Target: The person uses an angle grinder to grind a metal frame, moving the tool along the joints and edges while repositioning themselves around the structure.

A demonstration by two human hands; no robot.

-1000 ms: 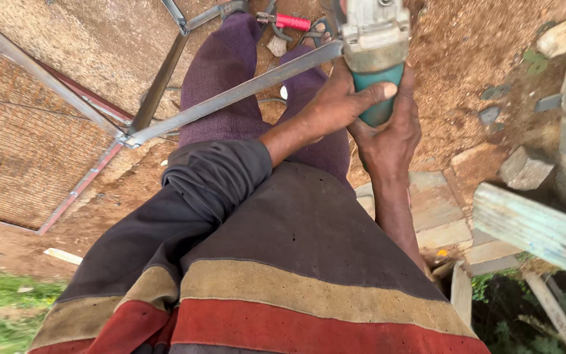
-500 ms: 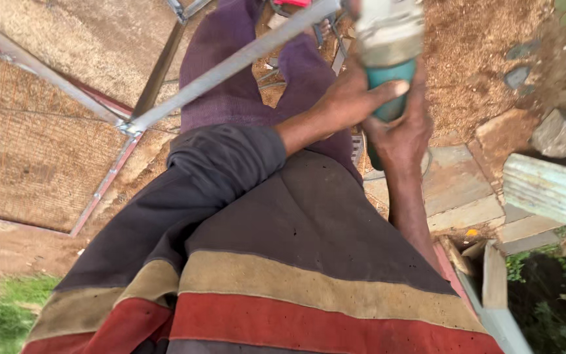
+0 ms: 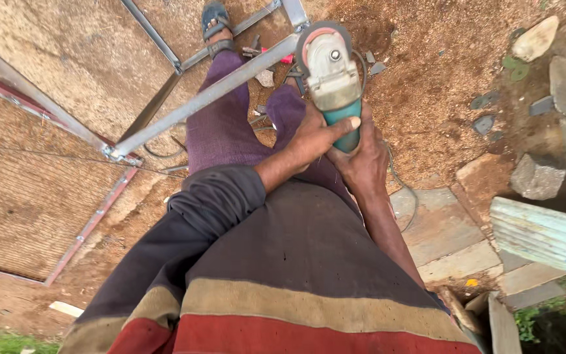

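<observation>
Both my hands grip a teal and grey angle grinder (image 3: 331,73) in front of me. My left hand (image 3: 314,136) wraps the teal handle from the left, thumb laid across it. My right hand (image 3: 365,156) clasps the same handle from below and the right. The grinder's guarded disc end sits against a grey steel bar (image 3: 201,99) that runs diagonally to a welded corner of a metal frame (image 3: 120,152). My purple-trousered legs stand behind the bar, one sandalled foot (image 3: 215,25) at the top.
A woven mat panel (image 3: 27,190) in a red-edged frame lies at the left. Stones (image 3: 537,176) and concrete slabs (image 3: 450,242) lie on the dirt at the right. A pale green board (image 3: 545,236) juts in at the right. Small tools (image 3: 263,56) lie near the bar.
The view has tilted down and pulled back, showing the whole grinder and my foot. Both hands keep their grip on the grinder by the bar.
</observation>
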